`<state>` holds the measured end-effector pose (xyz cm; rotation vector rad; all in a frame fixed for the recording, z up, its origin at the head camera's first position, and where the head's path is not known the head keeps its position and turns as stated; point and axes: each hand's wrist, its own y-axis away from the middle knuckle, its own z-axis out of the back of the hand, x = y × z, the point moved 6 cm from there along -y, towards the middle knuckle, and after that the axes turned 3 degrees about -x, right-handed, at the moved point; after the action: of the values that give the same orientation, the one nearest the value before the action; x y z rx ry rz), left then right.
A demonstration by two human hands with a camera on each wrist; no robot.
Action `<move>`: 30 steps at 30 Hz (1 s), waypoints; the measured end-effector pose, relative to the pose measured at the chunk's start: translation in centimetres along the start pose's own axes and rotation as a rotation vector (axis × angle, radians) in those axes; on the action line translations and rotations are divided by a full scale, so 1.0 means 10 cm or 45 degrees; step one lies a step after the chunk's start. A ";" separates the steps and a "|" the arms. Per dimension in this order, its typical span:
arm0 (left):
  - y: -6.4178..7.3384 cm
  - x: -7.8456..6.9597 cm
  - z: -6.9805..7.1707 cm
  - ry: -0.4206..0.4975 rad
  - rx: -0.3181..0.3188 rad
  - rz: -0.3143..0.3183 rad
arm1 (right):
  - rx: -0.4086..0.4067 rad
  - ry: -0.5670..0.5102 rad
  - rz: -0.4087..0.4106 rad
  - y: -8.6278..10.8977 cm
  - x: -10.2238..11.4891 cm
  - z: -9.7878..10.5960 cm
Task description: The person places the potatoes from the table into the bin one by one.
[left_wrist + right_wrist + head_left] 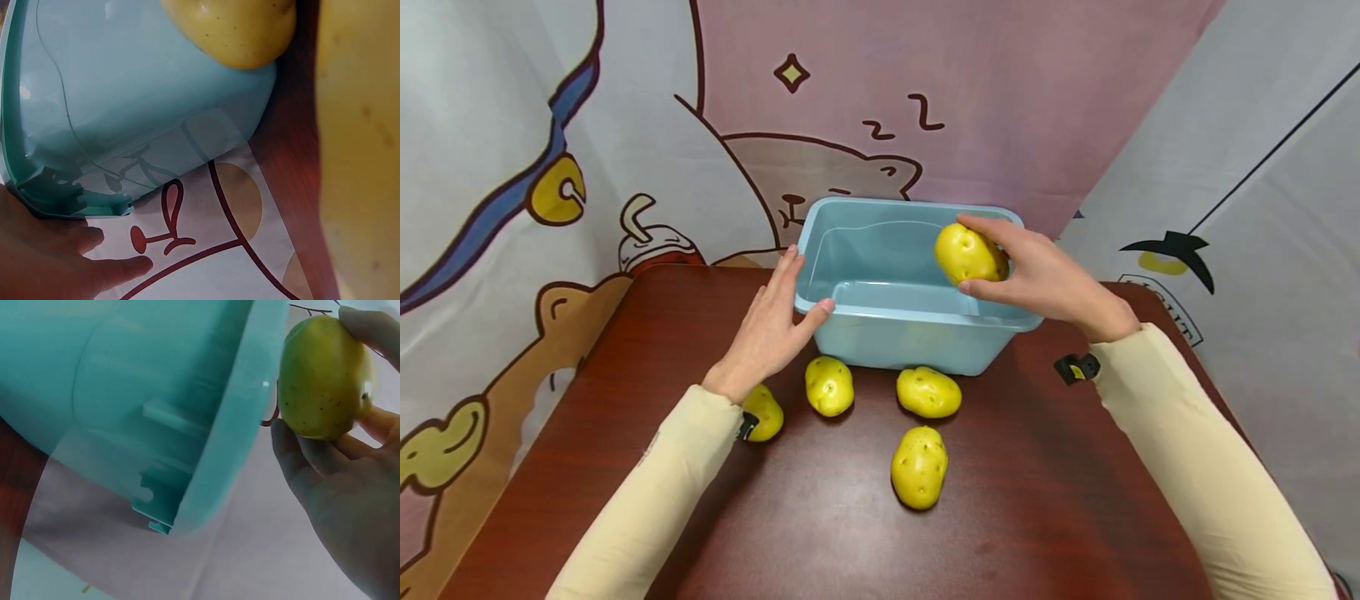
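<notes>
A light blue plastic bin (pixel 895 340) stands at the back of the table. Above its right end my right hand (pixel 1037 271) grips a yellow potato (pixel 966 253) between thumb and fingers; the right wrist view also shows this potato (pixel 325 378) in the fingers. My left hand (pixel 769 321) lies with straight fingers against the bin's left rim. In the left wrist view its fingers (pixel 119 272) are beside the rim. Four more sit in front of the bin as several potatoes: one (pixel 830 387), another (pixel 928 392), and a third (pixel 920 467) nearer me.
One more potato (pixel 765 414) is partly hidden by my left wrist. The dark red-brown table (pixel 820 533) reaches back to a cartoon-printed cloth (pixel 970 75), which hangs right behind the bin and along both sides.
</notes>
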<state>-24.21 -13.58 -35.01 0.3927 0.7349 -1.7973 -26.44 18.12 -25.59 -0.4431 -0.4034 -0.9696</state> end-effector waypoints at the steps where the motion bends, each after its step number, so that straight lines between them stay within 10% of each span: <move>1: 0.00 0.00 0.00 0.000 0.002 0.002 | 0.017 -0.006 -0.006 -0.01 -0.01 -0.02; 16: -0.01 -0.03 0.00 0.004 0.005 -0.001 | 0.160 0.000 -0.102 -0.11 -0.17 -0.21; 30: -0.04 -0.02 -0.01 0.012 -0.009 -0.010 | -0.142 -0.054 0.141 0.33 0.08 -0.09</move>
<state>-24.52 -13.29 -34.89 0.3947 0.7502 -1.8004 -23.14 18.74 -26.53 -0.5819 -0.3607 -0.8790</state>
